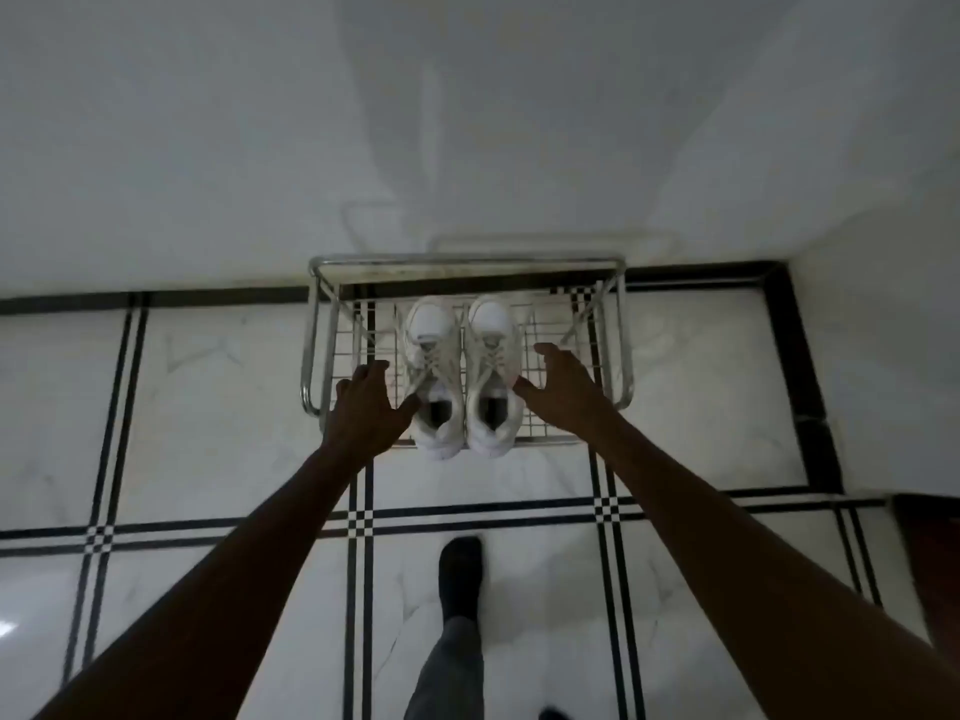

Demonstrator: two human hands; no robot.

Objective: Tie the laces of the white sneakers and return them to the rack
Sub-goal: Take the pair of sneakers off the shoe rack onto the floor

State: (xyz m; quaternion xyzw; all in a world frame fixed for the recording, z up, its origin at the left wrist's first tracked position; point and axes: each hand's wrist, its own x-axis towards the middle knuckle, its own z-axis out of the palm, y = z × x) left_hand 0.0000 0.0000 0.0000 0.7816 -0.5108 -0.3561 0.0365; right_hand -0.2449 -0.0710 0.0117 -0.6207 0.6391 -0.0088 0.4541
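Two white sneakers stand side by side on the top grid of a chrome wire rack, toes toward the wall. The left sneaker and the right sneaker show crossed laces; whether they are knotted I cannot tell. My left hand hovers beside the left sneaker's heel, fingers spread, thumb close to its collar. My right hand is spread beside the right sneaker, thumb touching or nearly touching its side. Neither hand holds anything.
The rack stands against a white wall on white marble floor tiles with black border lines. My foot in a dark sock is on the floor below the rack. A dark wooden edge shows at the right.
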